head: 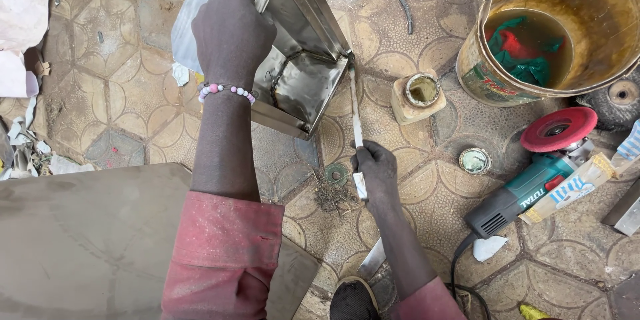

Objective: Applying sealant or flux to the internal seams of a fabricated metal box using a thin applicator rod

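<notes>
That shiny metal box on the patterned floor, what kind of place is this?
Probably a small metalworking workshop: a sheet-metal box steadied by the left hand, an angle grinder, and metal sheets on the floor.

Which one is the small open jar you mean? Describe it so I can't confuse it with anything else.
Start at the big rusty bucket of murky water at upper right. Just left of its base, right of the shiny metal box, stands the jar. It is tan, squat and lidless, unlike the flat round lid lying below it.
</notes>
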